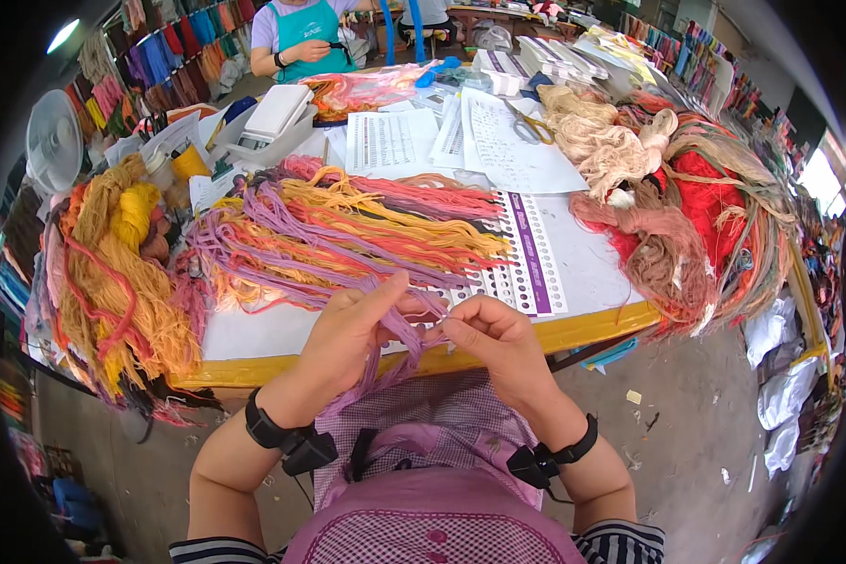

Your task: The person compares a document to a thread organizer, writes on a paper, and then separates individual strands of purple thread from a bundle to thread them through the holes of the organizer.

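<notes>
A skein of lilac embroidery thread (400, 331) is gripped in my left hand (348, 331), its strands looping over the fingers and hanging below the table edge. My right hand (498, 344) pinches the end of the lilac thread close to the left fingertips. Both hands are just over the table's near edge. Beyond them lies a spread of yellow, orange, coral and purple threads (348, 221). To its right, part of a white thread card (536, 254) with rows of punched holes and a purple stripe shows; its left part is under the thread.
Tan and yellow skeins (113, 273) hang over the table's left edge. Red, beige and grey-green skeins (705, 207) heap at the right. Paper sheets (512, 141), scissors (533, 127) and a white scale (277, 111) lie farther back. A person in a teal apron (308, 42) is across the table.
</notes>
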